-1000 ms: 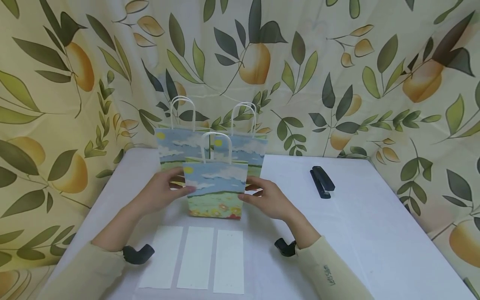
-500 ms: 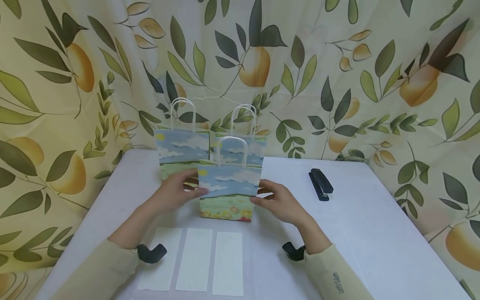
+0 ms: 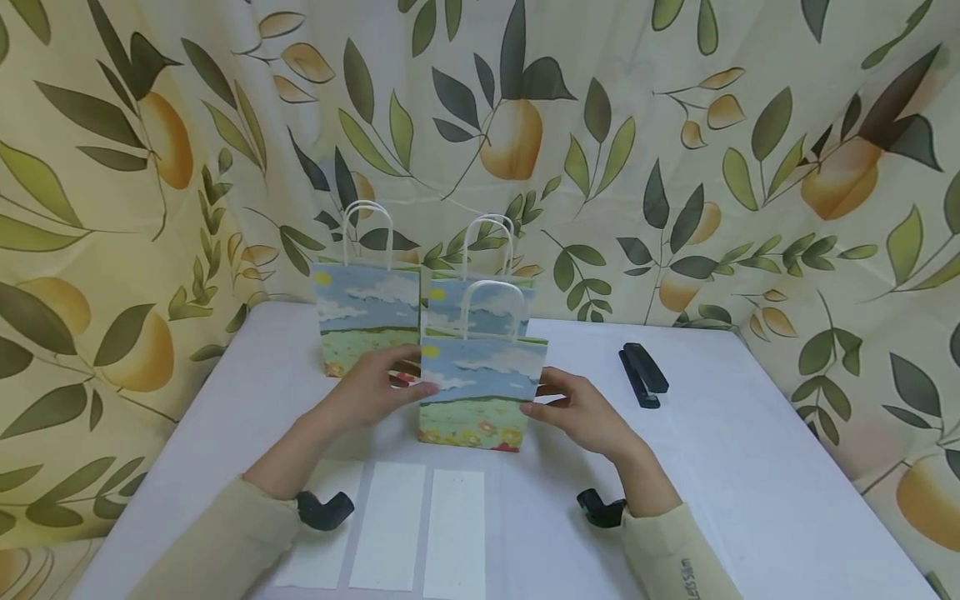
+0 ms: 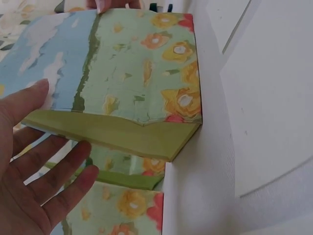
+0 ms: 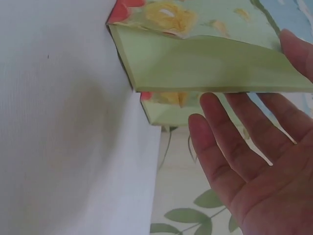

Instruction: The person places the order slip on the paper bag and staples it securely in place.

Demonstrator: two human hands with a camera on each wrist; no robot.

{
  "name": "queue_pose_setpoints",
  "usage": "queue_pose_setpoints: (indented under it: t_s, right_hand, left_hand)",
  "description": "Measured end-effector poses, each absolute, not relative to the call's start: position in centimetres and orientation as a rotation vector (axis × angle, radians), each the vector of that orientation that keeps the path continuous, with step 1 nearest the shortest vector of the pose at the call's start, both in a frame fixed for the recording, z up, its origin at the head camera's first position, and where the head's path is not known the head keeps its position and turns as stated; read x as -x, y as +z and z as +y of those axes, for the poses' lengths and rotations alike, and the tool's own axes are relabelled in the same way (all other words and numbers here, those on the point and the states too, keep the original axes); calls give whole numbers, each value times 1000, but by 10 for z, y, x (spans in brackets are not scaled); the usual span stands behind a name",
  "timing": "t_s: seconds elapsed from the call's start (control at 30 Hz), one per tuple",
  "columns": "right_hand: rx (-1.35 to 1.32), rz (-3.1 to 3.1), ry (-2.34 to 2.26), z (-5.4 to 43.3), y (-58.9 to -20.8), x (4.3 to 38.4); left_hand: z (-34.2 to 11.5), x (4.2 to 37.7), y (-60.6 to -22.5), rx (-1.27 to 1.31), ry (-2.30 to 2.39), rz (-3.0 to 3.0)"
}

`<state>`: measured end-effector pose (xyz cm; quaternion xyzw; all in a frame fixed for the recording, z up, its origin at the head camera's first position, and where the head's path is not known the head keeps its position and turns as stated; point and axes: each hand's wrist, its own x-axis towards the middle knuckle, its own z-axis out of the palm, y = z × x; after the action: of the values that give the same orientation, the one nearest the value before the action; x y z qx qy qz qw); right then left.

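A small paper gift bag (image 3: 483,392), painted with sky, meadow and flowers, stands upright with a white handle on top. My left hand (image 3: 375,387) holds its left side, thumb on the front panel and fingers spread behind, as the left wrist view shows around the bag's green side (image 4: 122,134). On the opposite side my right hand (image 3: 581,408) grips it likewise, with the fingers (image 5: 220,142) at the back edge in the right wrist view. Behind it are two matching bags, a back left bag (image 3: 363,300) and a partly hidden back right bag (image 3: 447,312).
Three white paper strips (image 3: 386,525) lie side by side at the front of the white-covered table (image 3: 735,467), the leftmost partly under my left forearm. A black stapler (image 3: 642,375) rests at the right. A leaf-and-fruit patterned curtain (image 3: 585,167) hangs behind.
Both hands have shifted the held bag to the right, from in front of the gap between the back bags to mostly in front of the back right one. The stapler and strips stay put.
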<state>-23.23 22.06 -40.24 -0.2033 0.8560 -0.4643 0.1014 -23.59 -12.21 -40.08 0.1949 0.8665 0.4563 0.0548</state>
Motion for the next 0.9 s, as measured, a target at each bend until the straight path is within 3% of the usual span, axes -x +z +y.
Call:
queue_pose_setpoints:
  t_s: [0.9]
  right_hand:
    - [509,2437,-1373,226,-416,239]
  left_hand:
    - [-116,242,-410,-665,1344,2590]
